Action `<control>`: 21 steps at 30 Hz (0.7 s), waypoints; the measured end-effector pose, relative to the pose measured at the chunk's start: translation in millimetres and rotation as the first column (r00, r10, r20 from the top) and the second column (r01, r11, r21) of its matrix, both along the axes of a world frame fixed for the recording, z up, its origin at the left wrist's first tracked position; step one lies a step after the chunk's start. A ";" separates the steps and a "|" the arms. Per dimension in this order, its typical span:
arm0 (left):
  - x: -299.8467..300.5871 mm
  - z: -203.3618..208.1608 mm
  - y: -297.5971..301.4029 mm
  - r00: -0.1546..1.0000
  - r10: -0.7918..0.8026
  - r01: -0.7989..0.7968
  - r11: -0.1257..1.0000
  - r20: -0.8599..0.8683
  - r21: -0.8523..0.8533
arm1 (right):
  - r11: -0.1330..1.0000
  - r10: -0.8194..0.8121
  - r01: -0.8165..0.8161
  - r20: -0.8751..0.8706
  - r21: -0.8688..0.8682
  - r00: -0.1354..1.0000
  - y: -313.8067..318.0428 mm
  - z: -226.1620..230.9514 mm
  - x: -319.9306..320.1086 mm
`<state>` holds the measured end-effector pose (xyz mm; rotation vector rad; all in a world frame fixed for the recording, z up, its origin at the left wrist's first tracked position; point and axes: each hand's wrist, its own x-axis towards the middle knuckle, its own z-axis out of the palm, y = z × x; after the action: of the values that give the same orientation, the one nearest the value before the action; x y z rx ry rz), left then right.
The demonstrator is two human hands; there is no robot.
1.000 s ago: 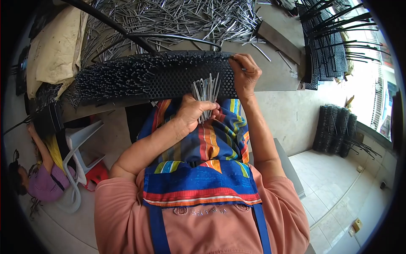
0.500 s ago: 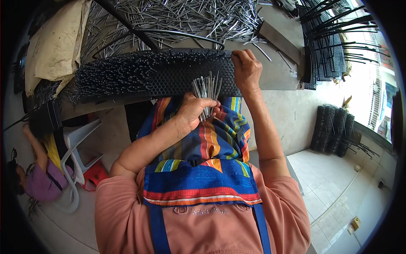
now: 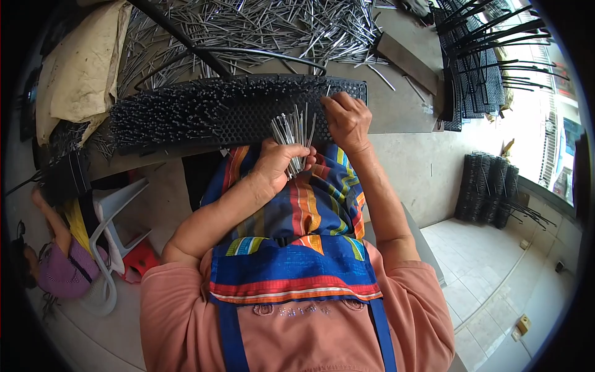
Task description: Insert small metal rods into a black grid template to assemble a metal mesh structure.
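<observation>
Shifting inward from the right end of the perforated black panel, the right hand is uncovering that corner and nearing the bundle of metal rods; the view is not showing whether its bunched fingertips are pinching one. The left hand is clamping the bundle over the apron at the panel's near edge. Left-side holes are holding dark rods; many middle ones are standing bare.

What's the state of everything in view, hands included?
Left hand: closed around metal rods
Metal rods: bundled, tops fanned
Perforated black panel: densely filled left, bare holes toward right
Right hand: fingers curled at panel, grip unclear
Loose rods: scattered, heaped
Tan sheet: creased, stained
</observation>
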<state>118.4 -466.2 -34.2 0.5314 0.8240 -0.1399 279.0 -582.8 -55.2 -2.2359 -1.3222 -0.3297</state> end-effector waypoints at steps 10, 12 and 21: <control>8.4 1.3 -3.6 0.999 -0.039 0.039 0.999 -0.006 0.022 | 0.962 -0.179 0.186 -0.053 0.201 0.982 15.4 9.5 20.6; 16.4 0.7 -5.4 0.999 -0.044 0.044 0.999 -0.030 0.004 | 0.967 -0.237 0.249 -0.169 0.056 0.957 18.2 10.3 28.1; 24.4 -0.2 -8.8 0.999 -0.053 0.053 0.999 -0.007 -0.008 | 0.954 -0.179 0.289 -0.920 -0.077 0.347 -17.1 31.3 0.4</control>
<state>142.8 -475.1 -34.4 0.5458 0.8161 -0.1941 279.4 -599.8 -24.0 -1.9301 -0.3203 0.7130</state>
